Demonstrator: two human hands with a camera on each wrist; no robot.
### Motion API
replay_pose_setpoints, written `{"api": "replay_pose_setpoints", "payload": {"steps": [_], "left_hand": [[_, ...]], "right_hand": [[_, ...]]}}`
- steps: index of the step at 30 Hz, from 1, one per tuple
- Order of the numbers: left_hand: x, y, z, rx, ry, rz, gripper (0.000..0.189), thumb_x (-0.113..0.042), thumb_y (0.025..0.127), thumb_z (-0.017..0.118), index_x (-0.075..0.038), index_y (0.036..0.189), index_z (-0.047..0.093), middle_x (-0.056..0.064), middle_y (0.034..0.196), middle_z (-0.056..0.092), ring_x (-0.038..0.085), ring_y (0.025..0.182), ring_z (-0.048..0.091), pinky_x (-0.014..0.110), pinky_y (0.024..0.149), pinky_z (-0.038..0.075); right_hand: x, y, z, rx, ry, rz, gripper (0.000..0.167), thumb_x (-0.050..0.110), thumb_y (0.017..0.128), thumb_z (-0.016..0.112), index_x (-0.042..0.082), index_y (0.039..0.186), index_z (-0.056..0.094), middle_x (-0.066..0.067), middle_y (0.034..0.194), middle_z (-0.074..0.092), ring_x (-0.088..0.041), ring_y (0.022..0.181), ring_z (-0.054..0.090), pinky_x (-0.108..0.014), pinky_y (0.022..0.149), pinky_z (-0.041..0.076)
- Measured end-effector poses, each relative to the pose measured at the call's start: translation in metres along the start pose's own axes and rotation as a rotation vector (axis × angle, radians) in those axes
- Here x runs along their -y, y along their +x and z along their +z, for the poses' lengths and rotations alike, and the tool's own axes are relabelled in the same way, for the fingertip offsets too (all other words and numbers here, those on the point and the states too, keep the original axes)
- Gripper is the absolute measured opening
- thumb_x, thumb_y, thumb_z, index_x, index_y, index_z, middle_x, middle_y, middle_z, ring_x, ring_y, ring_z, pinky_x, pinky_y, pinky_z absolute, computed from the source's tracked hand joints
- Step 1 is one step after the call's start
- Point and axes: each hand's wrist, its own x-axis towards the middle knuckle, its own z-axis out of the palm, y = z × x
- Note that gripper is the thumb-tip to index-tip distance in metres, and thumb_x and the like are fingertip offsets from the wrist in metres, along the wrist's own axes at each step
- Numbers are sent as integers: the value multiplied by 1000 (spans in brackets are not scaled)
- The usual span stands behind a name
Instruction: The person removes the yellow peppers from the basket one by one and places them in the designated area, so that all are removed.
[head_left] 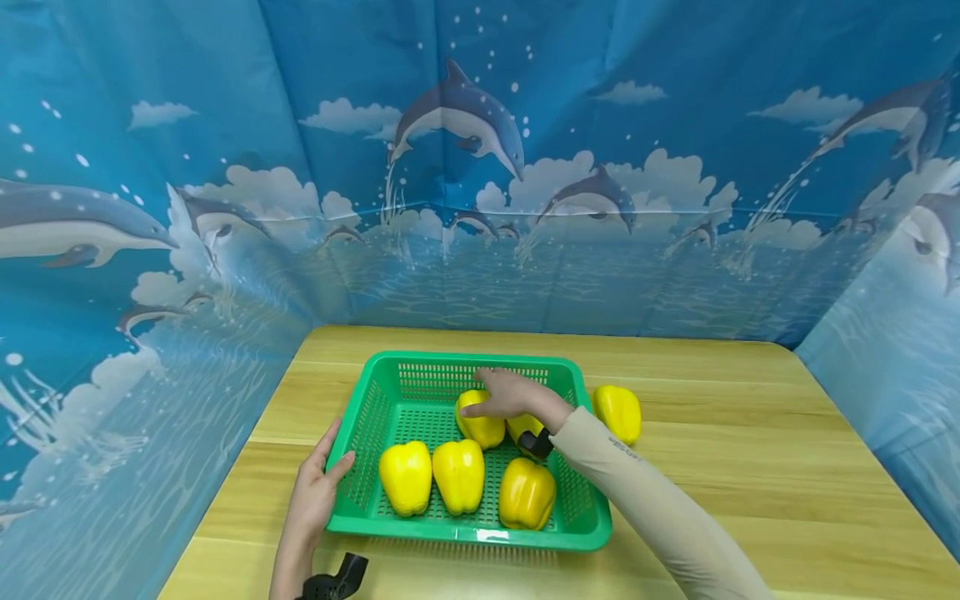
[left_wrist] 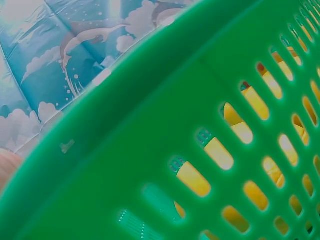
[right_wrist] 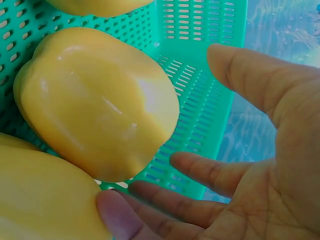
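A green plastic basket [head_left: 472, 533] with slotted walls stands on the table, holding several yellow bell peppers [head_left: 459, 475]. At its left side, my left hand [head_left: 318, 483] grips the rim, thumb over the edge and fingers outside. The left wrist view is mostly filled by the basket wall [left_wrist: 125, 135]. My right hand [head_left: 513, 395] reaches inside near the back, fingers spread, above a bell pepper [head_left: 483, 431]. In the right wrist view, the open fingers [right_wrist: 200, 170] are beside a bell pepper [right_wrist: 100, 100]; a fingertip meets another bell pepper [right_wrist: 45, 195] at lower left.
One more yellow bell pepper [head_left: 617, 412] lies on the wooden table [head_left: 720, 433], just outside the basket's right wall. A blue curtain [head_left: 465, 267] printed with dolphins surrounds the table at the back and sides.
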Motion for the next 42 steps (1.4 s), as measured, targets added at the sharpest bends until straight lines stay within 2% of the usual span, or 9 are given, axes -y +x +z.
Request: {"api": "replay_pose_setpoints", "payload": {"steps": [18,32,42], "left_hand": [[0,0,1,-1,-4,-8,58,-12,102,43,-10,153,15,9,157,8,26,142,3,47,112,9],[1,-2,0,-10,11,-4,59,-11,101,44,-7,152,15,11,157,6,28,142,1,49,112,6],[2,0,0,-14,5,-16,59,-11,101,45,-8,152,16,10,157,10,27,142,6,46,113,11]], "right_hand": [[3,6,8,-14,4,29,78,46,86,67,4,144,37,-18,144,38,-35,133,33,-49,104,33],[7,10,16,-24,-26,60,76,45,83,71,2,140,43,-16,129,53,-29,113,51,-43,89,45],[6,13,20,-38,-53,72,80,48,83,70,1,140,42,-16,127,55,-29,111,54,-42,90,45]]}}
